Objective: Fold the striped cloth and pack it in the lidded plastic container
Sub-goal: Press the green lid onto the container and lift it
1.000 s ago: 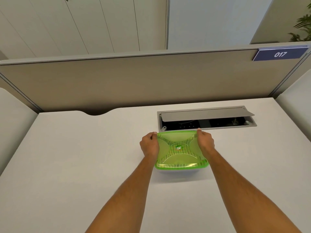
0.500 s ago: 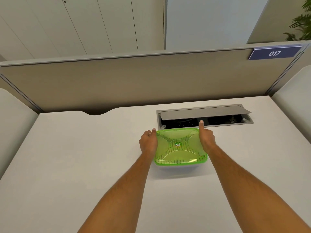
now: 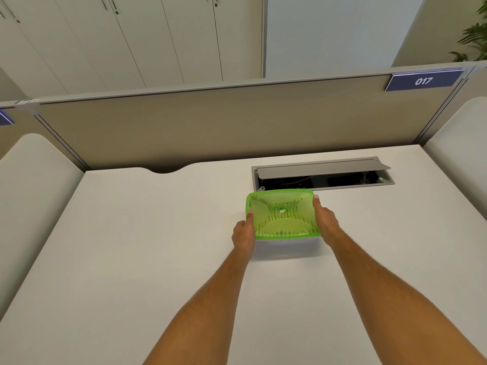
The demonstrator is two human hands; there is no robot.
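Spanning most of the view, a white desk [image 3: 131,259] was seen, backed by a beige partition [image 3: 224,122] bearing a blue plate marked 017 [image 3: 423,80]. The cable hatch [image 3: 322,173] set into the far part of the desk was taken as the landmark; its grey flap was propped partly up over a dark recess. Just in front of the hatch's left half, the plastic container [image 3: 286,242] was found resting on the desk, its far edge close to the hatch frame. Its long axis was laid roughly parallel to the hatch, running left to right, with one long side turned toward the person. It was covered by a translucent green lid [image 3: 282,213], seated flat across the whole top. Through the lid, the dark bands of the striped cloth [image 3: 297,222] could be made out inside, though how it was folded could not be told. The container was flanked at its short ends by the two hands. The left hand [image 3: 243,233] was laid against the left end, the thumb set on the lid's edge; the right hand [image 3: 325,219] was pressed along the right end with its thumb stretched out straight up the rim. How the remaining fingers were curled could not be told, as they were hidden behind the box.
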